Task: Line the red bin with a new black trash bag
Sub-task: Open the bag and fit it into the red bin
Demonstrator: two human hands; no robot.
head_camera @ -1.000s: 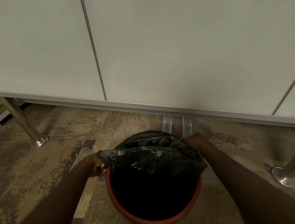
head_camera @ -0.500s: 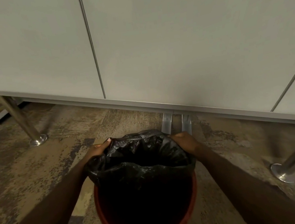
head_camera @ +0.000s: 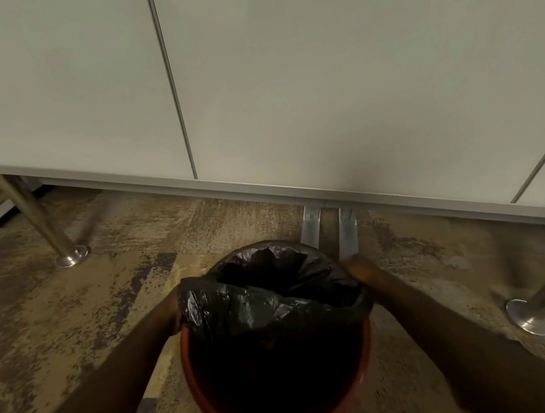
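Observation:
A round red bin [head_camera: 364, 363] stands on the carpet just below me, its near rim bare. A glossy black trash bag [head_camera: 259, 304] hangs inside it, its mouth draped over the far half of the rim. My left hand [head_camera: 173, 309] grips the bag's edge at the bin's left side and is mostly hidden behind the plastic. Over on the right side of the rim, my right hand [head_camera: 361, 267] holds the bag's edge.
A large white tabletop [head_camera: 317, 80] fills the upper view, its edge right beyond the bin. Metal table legs with round feet stand at the left [head_camera: 63, 249] and right [head_camera: 530, 308]. Two metal brackets [head_camera: 330, 230] sit behind the bin. Patterned carpet surrounds it.
Both hands have moved down and outward along the rim, pulling the bag's mouth wider and lower over the far edge. The left hand is now hidden behind the plastic.

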